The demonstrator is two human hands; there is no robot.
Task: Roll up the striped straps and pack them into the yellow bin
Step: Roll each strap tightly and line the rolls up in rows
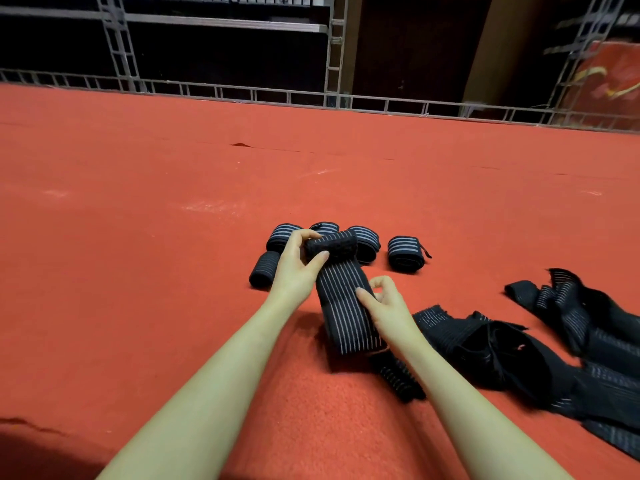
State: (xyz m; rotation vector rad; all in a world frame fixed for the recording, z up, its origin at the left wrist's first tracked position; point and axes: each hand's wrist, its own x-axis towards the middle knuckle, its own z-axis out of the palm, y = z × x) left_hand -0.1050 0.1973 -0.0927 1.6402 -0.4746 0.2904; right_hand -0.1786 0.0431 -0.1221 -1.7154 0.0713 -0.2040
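A black strap with thin pale stripes [341,306] is held just above the red carpet, its far end wound into a small roll [332,245]. My left hand [299,263] grips that roll between thumb and fingers. My right hand [384,303] pinches the flat length of the strap at its right edge. Several finished rolls lie just beyond the hands, among them one at the right [406,253] and one at the left [264,273]. A heap of unrolled straps [519,351] lies to the right. No yellow bin is in view.
Red carpet [173,202] covers the whole floor, with a small tear [241,144] farther off. A low metal truss rail [311,97] runs along the far edge, with dark racks behind it. A red panel [606,84] leans at the far right.
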